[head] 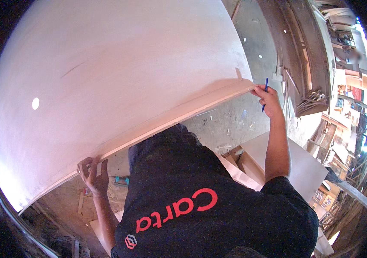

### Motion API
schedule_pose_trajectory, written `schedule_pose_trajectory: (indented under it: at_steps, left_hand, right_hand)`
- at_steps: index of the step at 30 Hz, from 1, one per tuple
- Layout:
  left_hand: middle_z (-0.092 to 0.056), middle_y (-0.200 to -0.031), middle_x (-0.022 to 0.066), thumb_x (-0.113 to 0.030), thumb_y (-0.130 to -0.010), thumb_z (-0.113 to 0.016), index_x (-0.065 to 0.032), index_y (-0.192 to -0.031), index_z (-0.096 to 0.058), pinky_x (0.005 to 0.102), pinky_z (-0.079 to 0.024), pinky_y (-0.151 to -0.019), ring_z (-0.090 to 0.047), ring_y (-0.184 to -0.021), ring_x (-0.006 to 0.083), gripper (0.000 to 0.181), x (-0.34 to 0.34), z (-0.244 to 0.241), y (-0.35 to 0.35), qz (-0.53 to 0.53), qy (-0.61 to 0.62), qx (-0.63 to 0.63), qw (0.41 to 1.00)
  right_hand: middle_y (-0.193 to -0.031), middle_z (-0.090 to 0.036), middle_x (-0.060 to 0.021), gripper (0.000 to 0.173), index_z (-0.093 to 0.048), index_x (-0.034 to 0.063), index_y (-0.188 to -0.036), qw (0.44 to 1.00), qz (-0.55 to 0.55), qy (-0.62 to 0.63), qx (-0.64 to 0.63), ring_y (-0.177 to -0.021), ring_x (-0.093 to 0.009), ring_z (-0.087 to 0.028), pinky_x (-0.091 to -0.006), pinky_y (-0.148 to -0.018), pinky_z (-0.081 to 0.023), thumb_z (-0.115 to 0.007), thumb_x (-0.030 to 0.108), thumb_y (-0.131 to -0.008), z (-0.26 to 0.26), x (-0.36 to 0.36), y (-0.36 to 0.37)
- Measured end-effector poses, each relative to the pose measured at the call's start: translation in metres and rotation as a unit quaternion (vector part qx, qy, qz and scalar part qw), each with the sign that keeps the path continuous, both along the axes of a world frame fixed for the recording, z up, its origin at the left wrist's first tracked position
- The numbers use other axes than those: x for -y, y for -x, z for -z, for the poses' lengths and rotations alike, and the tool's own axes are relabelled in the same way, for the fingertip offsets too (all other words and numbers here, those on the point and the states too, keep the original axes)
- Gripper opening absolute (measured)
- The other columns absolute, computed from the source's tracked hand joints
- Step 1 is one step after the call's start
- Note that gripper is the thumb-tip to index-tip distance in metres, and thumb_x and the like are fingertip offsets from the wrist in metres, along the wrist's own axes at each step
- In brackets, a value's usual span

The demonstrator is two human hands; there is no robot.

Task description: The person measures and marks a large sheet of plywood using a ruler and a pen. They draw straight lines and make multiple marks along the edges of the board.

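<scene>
A large pale panel (132,64) spreads before me, its near edge running slantwise across my front. Along that edge lies a long thin wooden strip (177,118). My left hand (94,177) has its fingertips on the strip's left end, at the panel edge. At the other end, near the panel's right corner, my right hand (269,100) pinches the strip between thumb and finger. A blue pen (266,82) is also tucked in the right hand's fingers. A short sliver-like piece (238,74) shows on the panel near that corner.
Beyond the panel's right side stands a long brown wooden structure (299,48) with thin offcuts (314,98) at its end. Scraps dot the concrete floor (215,125). An open wooden box (248,164) and a pale board (299,164) lie by my right arm.
</scene>
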State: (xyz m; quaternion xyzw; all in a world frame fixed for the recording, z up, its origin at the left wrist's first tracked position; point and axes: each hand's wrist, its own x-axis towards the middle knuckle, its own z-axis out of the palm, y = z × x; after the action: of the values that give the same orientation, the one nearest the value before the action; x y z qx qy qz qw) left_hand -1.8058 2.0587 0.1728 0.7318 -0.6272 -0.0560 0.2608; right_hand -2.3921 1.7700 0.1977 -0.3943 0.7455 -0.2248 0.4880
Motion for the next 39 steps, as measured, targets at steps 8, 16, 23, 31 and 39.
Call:
schedule_pose_trajectory:
  at_steps: [8, 16, 23, 31, 39]
  left_hand:
    - [-0.061, -0.096, 0.0096, -0.009, -0.08, -0.077, -0.0046, -0.099, -0.072, 0.0427, -0.046, -0.084, -0.059, -0.093, 0.0281, 0.019, 0.011, -0.023, 0.008, -0.008, -0.023, -0.062, 0.998]
    - [-0.054, -0.125, 0.0179, -0.021, -0.092, -0.073, -0.0024, -0.125, -0.063, 0.0477, -0.04, -0.108, -0.05, -0.124, 0.0307, 0.039, 0.004, -0.021, 0.021, -0.262, 0.065, 0.084, 0.959]
    - [-0.05, -0.131, 0.0187, -0.047, -0.092, -0.072, -0.0042, -0.15, -0.034, 0.053, -0.043, -0.104, -0.049, -0.125, 0.0314, 0.082, -0.016, -0.029, 0.063, -0.555, 0.104, -0.611, 0.555]
    - [-0.052, -0.137, 0.0201, -0.036, -0.098, -0.064, -0.0049, -0.143, -0.039, 0.0603, -0.044, -0.105, -0.051, -0.129, 0.0367, 0.06, 0.028, -0.024, 0.102, -0.397, -0.037, -0.833, 0.383]
    - [-0.064, -0.113, 0.0137, -0.007, -0.096, -0.067, 0.0011, -0.125, -0.049, 0.0455, -0.058, -0.092, -0.068, -0.104, 0.0273, 0.035, 0.04, -0.026, 0.11, -0.408, -0.005, -0.806, 0.429]
  right_hand:
    - [-0.098, -0.072, -0.007, 0.016, -0.065, 0.0039, -0.102, 0.995, 0.047, -0.014, 0.092, -0.097, -0.018, -0.073, -0.0173, -0.046, -0.03, -0.072, 0.011, -0.09, -0.009, 0.002, -0.007]
    - [-0.098, -0.071, -0.0053, 0.018, -0.066, 0.0037, -0.105, 0.996, 0.025, 0.006, 0.083, -0.095, -0.018, -0.073, -0.0189, -0.047, -0.031, -0.071, 0.012, -0.09, 0.002, 0.004, 0.0]
    - [-0.104, -0.071, -0.0079, 0.019, -0.065, 0.0021, -0.108, 0.993, 0.027, 0.004, 0.115, -0.097, -0.014, -0.07, -0.0165, -0.045, -0.03, -0.068, 0.015, -0.094, 0.023, 0.001, 0.053]
    - [-0.109, -0.071, -0.011, 0.021, -0.065, 0.0004, -0.109, 0.991, 0.008, -0.008, 0.131, -0.105, -0.017, -0.069, -0.0153, -0.042, -0.032, -0.066, 0.015, -0.095, 0.022, 0.014, 0.065]
    - [-0.11, -0.071, -0.0132, 0.019, -0.065, -0.0002, -0.108, 0.992, 0.034, -0.012, 0.121, -0.104, -0.018, -0.069, -0.0148, -0.04, -0.034, -0.066, 0.013, -0.094, 0.019, 0.019, 0.075]
